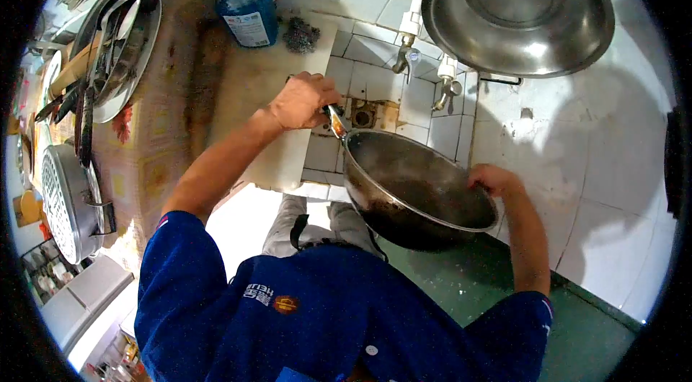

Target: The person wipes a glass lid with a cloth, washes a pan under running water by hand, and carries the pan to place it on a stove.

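Observation:
A dark metal wok (422, 173) is held tilted between my two hands, in front of my body and partly over the tiled sink floor. My left hand (306, 99) is closed around the wok's handle. On the opposite side, my right hand (496, 181) grips the rim, its thumb over the edge and its other fingers mostly hidden. The inside of the wok looks dark and stained. Beyond it, a drain (363, 117) shows in the tiles, with two taps on the wall, one of them a metal tap (448, 94).
A blue pump bottle (249, 11) and a steel-wool scourer (301, 35) stand on the white board (249, 94) to the left. A large metal basin (519, 11) hangs on the right wall. Utensils and a steamer pot (68, 202) crowd the far left.

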{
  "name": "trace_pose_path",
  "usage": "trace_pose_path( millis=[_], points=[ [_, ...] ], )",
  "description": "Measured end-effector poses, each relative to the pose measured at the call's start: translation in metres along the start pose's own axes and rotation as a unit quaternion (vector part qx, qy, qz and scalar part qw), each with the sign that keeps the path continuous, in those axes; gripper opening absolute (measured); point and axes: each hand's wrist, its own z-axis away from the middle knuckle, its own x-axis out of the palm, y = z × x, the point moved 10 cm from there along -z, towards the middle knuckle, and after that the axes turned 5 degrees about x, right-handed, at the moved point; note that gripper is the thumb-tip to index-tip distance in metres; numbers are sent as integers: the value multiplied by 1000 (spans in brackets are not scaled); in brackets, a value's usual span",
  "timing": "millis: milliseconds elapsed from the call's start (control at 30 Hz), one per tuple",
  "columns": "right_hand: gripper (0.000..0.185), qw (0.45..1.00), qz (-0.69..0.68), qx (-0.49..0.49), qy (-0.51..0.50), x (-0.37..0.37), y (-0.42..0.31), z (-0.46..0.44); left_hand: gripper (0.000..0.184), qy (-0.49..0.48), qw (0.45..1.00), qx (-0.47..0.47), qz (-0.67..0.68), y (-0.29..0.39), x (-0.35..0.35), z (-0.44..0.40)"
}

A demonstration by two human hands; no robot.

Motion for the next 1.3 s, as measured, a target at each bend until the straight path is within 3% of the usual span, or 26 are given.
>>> trace_pose_path(
  millis=[33,133,233,267,333,400,533,600,667,733,767,833,867,933,967,1033,1133,1167,1267,1300],
  points=[
    [15,997,-54,45,12,8,14,-7,26,-32,998,-32,-35,-9,-1,2],
    [11,995,-9,-94,14,31,7,-47,23,-84,992,-46,-86,-21,-6,15],
    [15,971,-228,66,37,42,7,-70,18,-129,977,-107,-132,-37,-16,35],
    [20,981,-173,-47,80,41,-6,-84,18,-134,977,-100,-132,-35,-18,39],
    [25,970,-195,-114,93,43,-27,-99,19,-158,965,-152,-142,-50,-23,54],
    [30,931,-342,-118,55,52,-33,-114,19,-165,966,-120,-156,-54,-27,62],
    [39,775,-616,-143,-18,74,-40,-133,18,-148,960,-161,-178,-48,-36,83],
    [44,769,-623,-145,-12,76,-54,-124,17,-156,943,-231,-182,-49,-42,98],
    [50,810,-569,-139,11,69,-110,-78,17,-106,960,-221,-137,-44,-42,112],
    [52,805,-551,-185,124,46,-101,-76,21,-120,949,-258,-136,-45,-34,129],
    [52,804,-551,-188,124,42,-102,-75,21,-119,949,-257,-138,-41,-29,136],
    [39,806,-568,-96,138,38,-93,-74,23,-50,951,-290,-91,-34,-32,151],
    [39,804,-569,-98,138,36,-96,-72,23,-51,952,-288,-93,-28,-31,156],
    [50,823,-514,-175,167,23,-120,-63,25,-85,929,-350,-89,-25,-27,173],
    [55,826,-496,-200,177,19,-132,-59,23,-16,935,-348,-71,-18,-32,173],
    [52,835,-504,-124,181,19,-141,-68,22,-6,937,-350,-24,-17,-29,187],
    [50,827,-494,-197,182,19,-176,-62,19,-12,927,-372,43,-30,-8,224],
    [46,818,-498,-214,191,18,-183,-68,20,62,915,-380,118,-34,-8,235],
    [48,854,-427,-217,204,19,-190,-102,24,111,874,-429,201,-35,-12,278],
    [43,841,-468,-196,190,22,-206,-87,26,123,831,-472,266,-43,-3,304]
  ],
)
